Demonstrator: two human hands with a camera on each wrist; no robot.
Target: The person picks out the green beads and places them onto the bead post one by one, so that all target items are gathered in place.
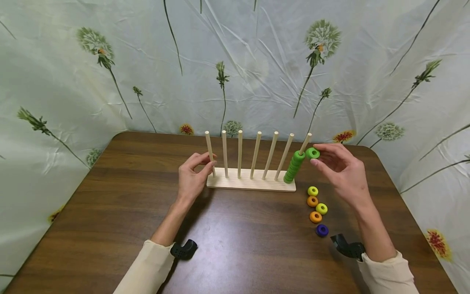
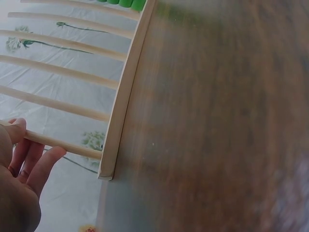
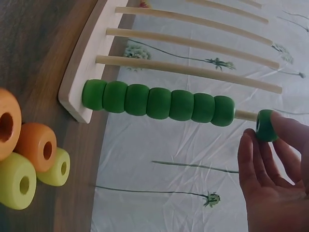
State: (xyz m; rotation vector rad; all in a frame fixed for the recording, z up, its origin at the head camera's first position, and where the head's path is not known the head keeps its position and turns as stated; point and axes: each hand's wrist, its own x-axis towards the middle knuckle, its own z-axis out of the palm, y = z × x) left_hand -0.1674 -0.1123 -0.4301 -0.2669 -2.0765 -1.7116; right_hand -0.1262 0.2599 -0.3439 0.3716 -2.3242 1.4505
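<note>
A pale wooden stand [image 1: 251,184] carries a row of upright pegs. On its rightmost peg [image 1: 305,143] sits a stack of green beads [image 3: 158,103], with the peg's upper part bare. My right hand [image 1: 345,173] pinches one more green bead [image 1: 313,153] between thumb and fingers, just right of that peg's upper part. In the right wrist view this bead [image 3: 266,125] hides the peg's tip. At the other end my left hand [image 1: 192,175] holds the leftmost peg [image 2: 72,147] between thumb and fingers.
Right of the stand, loose beads lie on the brown table [image 1: 238,245]: yellow beads [image 1: 313,191], orange beads [image 1: 315,217] and a dark blue bead [image 1: 322,230]. A flower-patterned cloth [image 1: 257,73] hangs behind the table.
</note>
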